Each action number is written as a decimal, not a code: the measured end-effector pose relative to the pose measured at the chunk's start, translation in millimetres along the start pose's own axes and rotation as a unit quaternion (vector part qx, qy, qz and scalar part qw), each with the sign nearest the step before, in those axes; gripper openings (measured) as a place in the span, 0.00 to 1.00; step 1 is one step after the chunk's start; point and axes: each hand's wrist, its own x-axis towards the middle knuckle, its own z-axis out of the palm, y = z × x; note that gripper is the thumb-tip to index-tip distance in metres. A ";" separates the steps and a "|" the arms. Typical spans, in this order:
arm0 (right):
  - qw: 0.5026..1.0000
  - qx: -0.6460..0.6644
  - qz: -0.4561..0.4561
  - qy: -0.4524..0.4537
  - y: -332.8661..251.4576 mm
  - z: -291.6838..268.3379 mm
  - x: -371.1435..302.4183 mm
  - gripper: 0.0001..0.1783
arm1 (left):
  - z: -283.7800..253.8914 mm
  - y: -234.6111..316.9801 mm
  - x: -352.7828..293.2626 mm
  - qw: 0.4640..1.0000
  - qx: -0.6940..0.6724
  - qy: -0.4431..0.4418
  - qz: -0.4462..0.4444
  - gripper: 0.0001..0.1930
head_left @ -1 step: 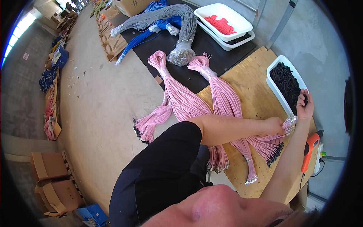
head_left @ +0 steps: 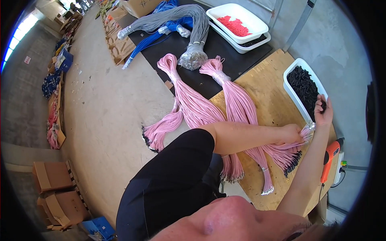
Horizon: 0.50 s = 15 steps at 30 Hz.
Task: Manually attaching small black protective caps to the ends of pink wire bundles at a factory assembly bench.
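My left hand (head_left: 291,134) is closed round a bunch of pink cables near their ends. The bare silvery tips (head_left: 309,129) stick out past my fingers to the right. My right hand (head_left: 324,114) is at the near right corner of a white tray (head_left: 286,85) of short black sleeves (head_left: 303,86). Its fingers curl round a few black pieces (head_left: 323,105). Below my left hand, other pink cables (head_left: 281,154) fan out with black ends. Two long pink cable bundles (head_left: 197,100) lie across the wooden table (head_left: 277,80), partly under my left forearm.
An orange heat gun (head_left: 330,158) lies at the table's right edge by a power strip (head_left: 339,168). Grey (head_left: 177,18) and blue (head_left: 146,44) cable bundles rest on the black surface (head_left: 253,60) beyond. Stacked white trays hold red pieces (head_left: 233,26). Cardboard boxes (head_left: 66,209) stand at lower left.
My right hand has turned slightly at the tray, and the black pieces in its fingers show more. My left hand and the cables look the same.
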 end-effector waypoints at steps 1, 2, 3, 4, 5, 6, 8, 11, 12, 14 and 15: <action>0.999 -0.021 0.030 0.033 -6.6 -12.4 1.6 0.17 | 6.2 -1.0 1.0 1.000 0.002 -0.010 -0.002 0.06; 0.999 -0.021 0.028 0.033 -9.4 -17.2 3.5 0.17 | 6.4 -1.1 1.1 1.000 -0.001 -0.010 0.001 0.06; 1.000 0.018 0.017 -0.019 -12.6 -22.7 4.0 0.17 | 7.5 -1.5 1.4 1.000 -0.003 -0.009 0.003 0.06; 0.996 0.056 0.007 -0.067 -15.2 -29.2 2.2 0.17 | 8.9 -1.3 1.0 1.000 -0.004 -0.012 0.001 0.06; 0.999 0.039 -0.005 -0.018 -17.4 -16.2 -22.8 0.14 | 14.9 -3.2 2.3 1.000 -0.007 -0.020 0.003 0.06; 0.999 0.029 0.037 -0.013 -24.5 -28.9 -21.3 0.12 | 20.9 -5.0 4.7 0.999 -0.011 -0.032 0.004 0.06; 0.995 0.041 0.085 -0.039 -40.7 -36.9 -26.4 0.07 | 24.1 -8.9 11.2 0.998 -0.006 -0.055 0.027 0.08; 0.981 0.111 0.096 -0.124 -24.4 -5.7 -46.6 0.09 | 8.7 -3.5 6.9 1.000 -0.006 -0.011 0.006 0.09; 0.983 0.102 0.073 -0.138 -22.7 -5.0 -57.6 0.06 | 4.8 -6.7 9.8 1.000 -0.001 0.003 0.026 0.08; 0.994 0.035 -0.017 -0.098 -16.2 -2.0 -95.4 0.09 | -1.2 -2.2 7.1 0.999 -0.037 -0.020 0.005 0.10; 0.996 0.012 -0.040 -0.083 -15.8 -11.6 -116.4 0.10 | 0.4 -3.9 8.9 0.999 -0.046 -0.021 -0.007 0.10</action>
